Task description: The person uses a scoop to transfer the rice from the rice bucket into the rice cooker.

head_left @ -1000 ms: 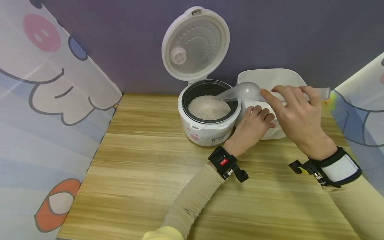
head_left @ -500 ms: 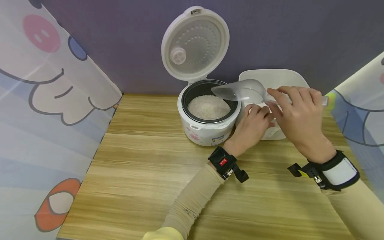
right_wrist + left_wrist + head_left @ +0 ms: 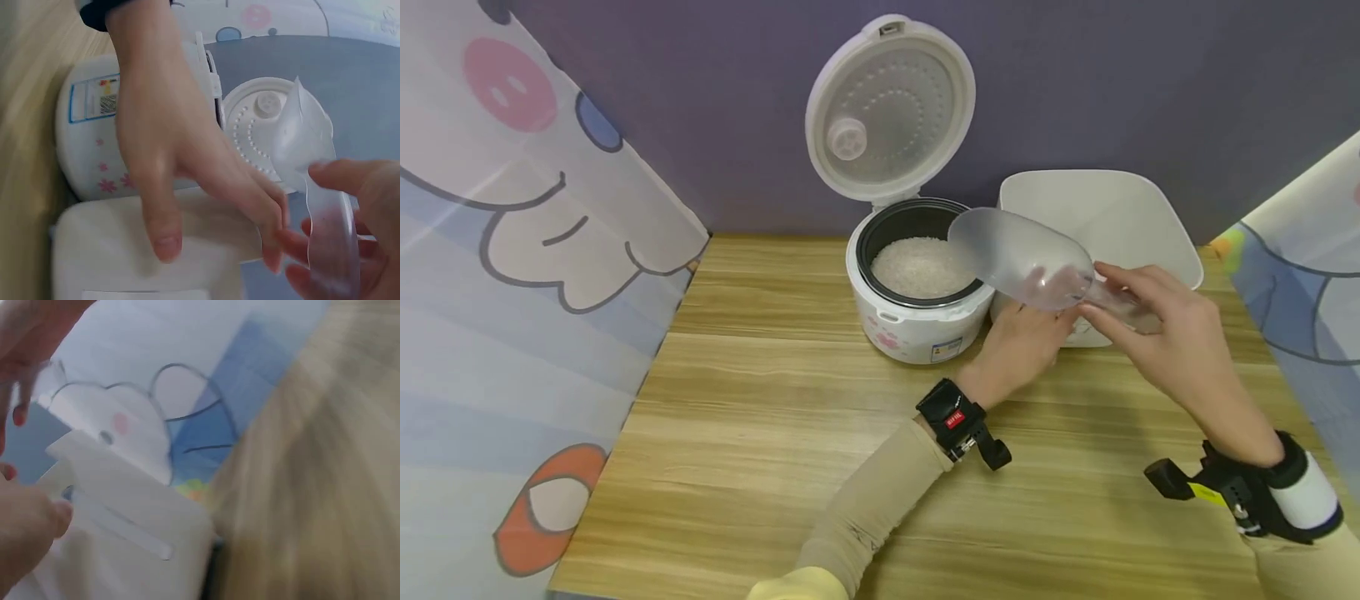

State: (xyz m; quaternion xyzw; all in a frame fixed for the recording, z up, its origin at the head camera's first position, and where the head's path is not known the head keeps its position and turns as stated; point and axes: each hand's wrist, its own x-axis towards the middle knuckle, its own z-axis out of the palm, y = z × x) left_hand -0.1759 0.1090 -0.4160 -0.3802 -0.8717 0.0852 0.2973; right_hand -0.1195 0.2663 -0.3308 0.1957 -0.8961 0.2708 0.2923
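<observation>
In the head view my right hand (image 3: 1172,333) grips the handle of a clear plastic scoop (image 3: 1022,254). The scoop slants, its bowl over the cooker's right edge and partly in front of my left hand; no rice shows in it. My left hand (image 3: 1015,350) is at the front of a white bin (image 3: 1097,204). The right wrist view shows its thumb straight along the bin wall and its fingers, loosely bent, reaching past the edge. A white rice cooker (image 3: 887,329) stands open beside the bin. White rice (image 3: 917,267) lies heaped in its dark inner pot.
The cooker's lid (image 3: 891,108) stands upright, close to the grey back wall (image 3: 700,108). Cartoon-printed sheets (image 3: 512,333) hang at the left and right. Everything rests on a wood-grain table (image 3: 752,417), with its left edge in sight.
The scoop has swung down at the handle and turned, its bowl tipping toward the front. My right hand has moved down and right. My left hand has shifted slightly, fingers now behind the scoop.
</observation>
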